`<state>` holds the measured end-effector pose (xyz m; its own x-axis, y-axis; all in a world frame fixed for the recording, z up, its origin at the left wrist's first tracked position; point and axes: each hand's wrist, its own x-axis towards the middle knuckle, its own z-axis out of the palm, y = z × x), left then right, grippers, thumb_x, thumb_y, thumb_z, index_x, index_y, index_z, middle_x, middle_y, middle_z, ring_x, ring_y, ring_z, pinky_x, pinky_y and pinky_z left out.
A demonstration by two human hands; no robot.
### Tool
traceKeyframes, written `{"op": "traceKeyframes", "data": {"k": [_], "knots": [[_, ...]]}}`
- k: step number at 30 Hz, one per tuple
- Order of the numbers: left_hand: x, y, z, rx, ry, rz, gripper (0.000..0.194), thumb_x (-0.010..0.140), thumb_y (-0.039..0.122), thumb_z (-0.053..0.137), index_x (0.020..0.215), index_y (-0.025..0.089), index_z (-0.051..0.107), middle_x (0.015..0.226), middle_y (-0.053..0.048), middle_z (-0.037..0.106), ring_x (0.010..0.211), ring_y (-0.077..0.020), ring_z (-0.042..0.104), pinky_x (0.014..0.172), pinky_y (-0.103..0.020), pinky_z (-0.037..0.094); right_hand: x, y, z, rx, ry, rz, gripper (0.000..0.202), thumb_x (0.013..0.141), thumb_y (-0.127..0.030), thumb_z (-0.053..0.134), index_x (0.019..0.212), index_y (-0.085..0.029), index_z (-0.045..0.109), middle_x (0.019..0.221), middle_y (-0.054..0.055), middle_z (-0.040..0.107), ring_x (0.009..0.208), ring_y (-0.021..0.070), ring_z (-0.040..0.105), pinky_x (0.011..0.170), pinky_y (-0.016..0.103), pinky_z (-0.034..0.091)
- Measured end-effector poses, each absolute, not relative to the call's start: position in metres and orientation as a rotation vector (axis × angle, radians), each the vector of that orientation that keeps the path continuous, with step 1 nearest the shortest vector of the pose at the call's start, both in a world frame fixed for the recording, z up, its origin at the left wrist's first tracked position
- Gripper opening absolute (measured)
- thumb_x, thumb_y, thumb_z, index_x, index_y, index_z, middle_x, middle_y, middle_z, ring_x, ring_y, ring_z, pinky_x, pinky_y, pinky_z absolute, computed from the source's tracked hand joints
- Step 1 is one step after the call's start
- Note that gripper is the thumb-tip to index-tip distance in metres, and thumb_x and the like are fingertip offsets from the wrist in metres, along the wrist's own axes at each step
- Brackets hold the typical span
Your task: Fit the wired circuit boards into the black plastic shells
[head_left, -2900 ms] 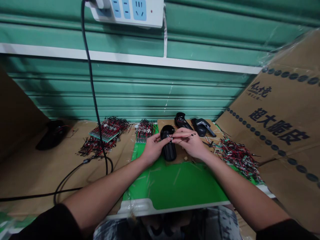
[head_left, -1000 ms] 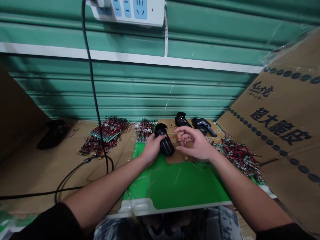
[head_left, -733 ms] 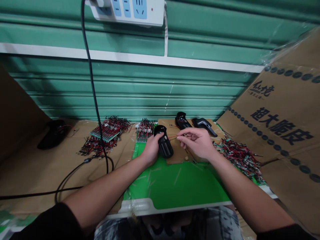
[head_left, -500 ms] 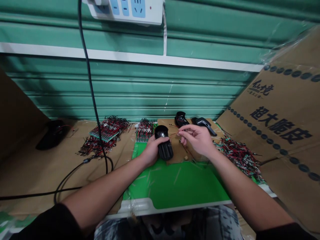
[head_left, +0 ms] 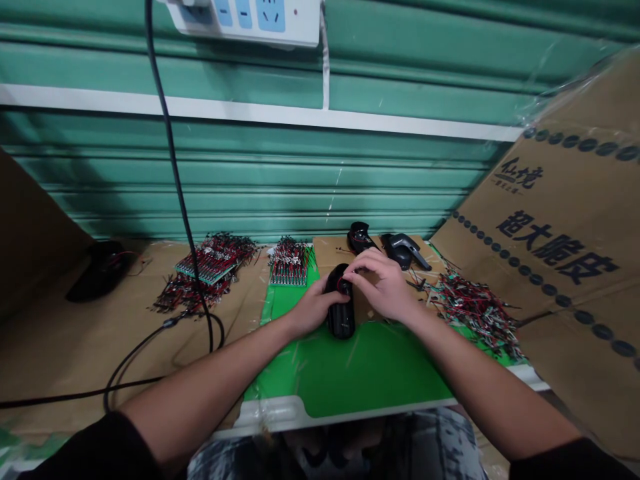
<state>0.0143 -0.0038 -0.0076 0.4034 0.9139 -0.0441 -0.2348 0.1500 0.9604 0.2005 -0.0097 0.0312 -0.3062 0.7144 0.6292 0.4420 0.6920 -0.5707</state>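
Black housing (head_left: 341, 313) clamped by left hand (head_left: 313, 312); red wire pinched at its opening by right hand (head_left: 383, 288); housing best kept steady, wire fed gently.

- white power strip (head_left: 250, 17) mounted up top on the green shutter wall (head_left: 280, 173), with a black cable (head_left: 173, 173) hanging out of it and looping across my bench
- pile of green circuit boards (head_left: 210, 263) bristling with red and black wires, off to my left
- a smaller neat batch of boards (head_left: 289, 259) sits at the back edge of the green mat (head_left: 360, 380)
- two spare black shells (head_left: 385, 243) parked on cardboard by the wall
- messy heap of loose wires (head_left: 475, 310) to my right
- big cardboard box (head_left: 565, 267) with printed characters leaning in on the right
- another black housing (head_left: 103, 270) way over left
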Motion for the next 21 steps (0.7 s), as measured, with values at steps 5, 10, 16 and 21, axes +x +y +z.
{"op": "traceKeyframes", "data": {"k": [5,10,16,21], "knots": [[0.0156,-0.0043,-0.0089,1.119,0.756,0.952,0.032,0.062,0.022,0.08,0.094,0.019,0.077,0.09,0.0,0.07,0.092,-0.022,0.059,0.086,-0.031,0.045,0.2003,-0.0094,0.0297,-0.907,-1.937,0.35,0.014,0.102,-0.032,0.066,0.095,-0.023,0.074,0.092,0.007,0.066,0.09,0.0241,0.063,0.083,0.04,0.05],[0.0169,-0.0043,-0.0113,1.032,0.744,0.935,0.039,0.065,0.03,0.08,0.103,0.02,0.078,0.097,-0.001,0.074,0.098,-0.0243,0.062,0.089,-0.032,0.045,0.2012,-0.0077,0.0286,-0.91,-1.949,0.315,0.014,0.102,-0.032,0.066,0.094,-0.023,0.073,0.091,0.007,0.066,0.089,0.0237,0.062,0.083,0.039,0.049],[0.0167,-0.0037,-0.0148,1.048,0.722,0.929,0.044,0.07,0.036,0.079,0.11,0.017,0.077,0.109,-0.005,0.075,0.11,-0.028,0.061,0.096,-0.034,0.043,0.2009,-0.0081,0.0297,-0.899,-1.969,0.306,0.016,0.103,-0.031,0.065,0.091,-0.021,0.071,0.088,0.006,0.066,0.087,0.0221,0.061,0.081,0.037,0.048],[0.0159,-0.0036,-0.0163,1.081,0.744,0.887,0.05,0.074,0.037,0.075,0.119,0.016,0.074,0.112,-0.005,0.075,0.114,-0.0292,0.06,0.099,-0.036,0.043,0.2009,-0.0082,0.0319,-0.863,-1.971,0.28,0.014,0.101,-0.026,0.066,0.089,-0.019,0.07,0.086,0.005,0.064,0.085,0.0204,0.06,0.079,0.036,0.047]]}}
